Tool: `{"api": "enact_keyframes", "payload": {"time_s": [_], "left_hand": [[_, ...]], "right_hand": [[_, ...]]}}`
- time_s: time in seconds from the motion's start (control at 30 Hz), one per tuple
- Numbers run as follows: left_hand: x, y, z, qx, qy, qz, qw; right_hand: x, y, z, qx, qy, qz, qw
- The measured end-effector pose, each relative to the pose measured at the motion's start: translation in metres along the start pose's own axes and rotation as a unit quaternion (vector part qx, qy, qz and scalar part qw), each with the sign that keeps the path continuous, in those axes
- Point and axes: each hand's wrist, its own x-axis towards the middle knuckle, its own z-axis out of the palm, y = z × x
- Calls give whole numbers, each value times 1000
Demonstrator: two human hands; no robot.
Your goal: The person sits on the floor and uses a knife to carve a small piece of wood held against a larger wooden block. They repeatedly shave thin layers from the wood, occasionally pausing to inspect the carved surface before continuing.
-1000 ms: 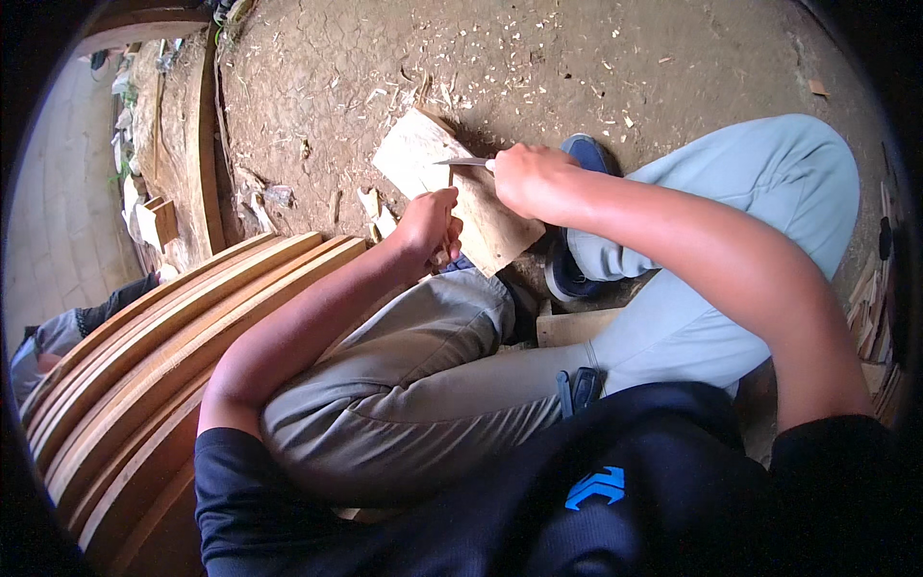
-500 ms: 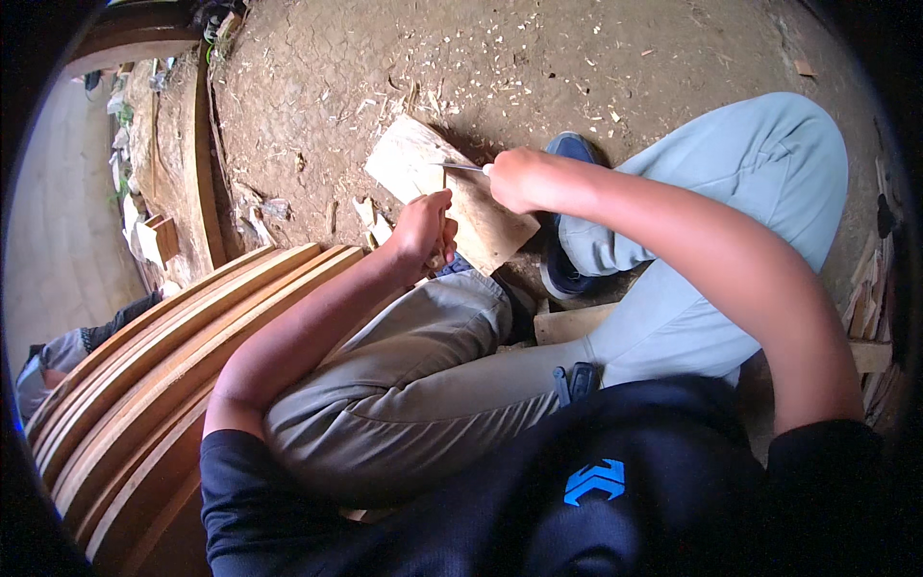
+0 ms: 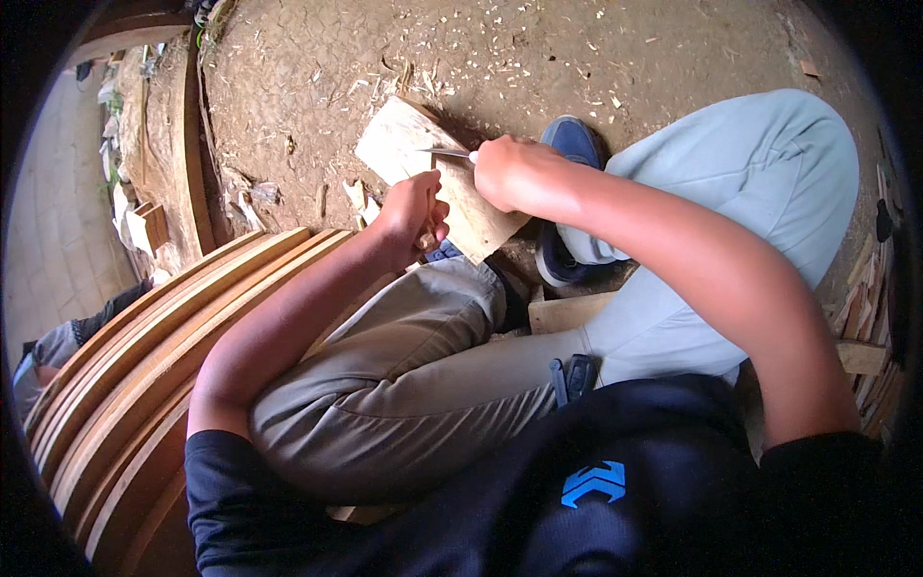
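Observation:
A pale wooden board (image 3: 481,216) lies slanted on the ground between my feet. My right hand (image 3: 514,173) is closed round the handle of a knife (image 3: 447,152), whose thin blade points left above the board. Just left of it, my left hand (image 3: 411,210) grips a narrow wooden stick (image 3: 433,165), its upper end close under the blade. Whether blade and stick touch, I cannot tell. My fingers hide most of the stick and of the knife handle.
Curved wooden planks (image 3: 183,327) are stacked at my left. Shavings litter the dirt floor (image 3: 481,58). A dark blue shoe (image 3: 574,141) is beyond the board's right side. A wooden block (image 3: 149,228) stands farther left, and split wood (image 3: 865,317) lies at the right edge.
My view has shifted slightly, so the board and both hands sit a little farther left and up. The grips on the knife and stick look the same.

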Motion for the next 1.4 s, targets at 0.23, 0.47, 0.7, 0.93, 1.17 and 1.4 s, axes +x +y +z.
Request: {"api": "enact_keyframes", "payload": {"time_s": [0.23,0.47,0.7,0.93,1.17,1.4], "left_hand": [[6,7,-3,8,-21,-15,1000],[7,-2,-2,40,-16,9,999],[4,-5,-5,27,-20,26,999],[6,-11,-6,77,11,41,996],[3,-4,3,60,47,20,997],[14,-6,3,66,28,18,997]], "right_hand": [[22,-16,16,-1,65,69,996],[63,-8,10,-202,4,-116,973],[-9,-1,-29,-172,-31,-124,977],[-10,-6,-20,-116,26,-45,992],[-3,-12,-17,-108,20,-21,994],[13,-17,-15,-101,51,-20,993]]}}
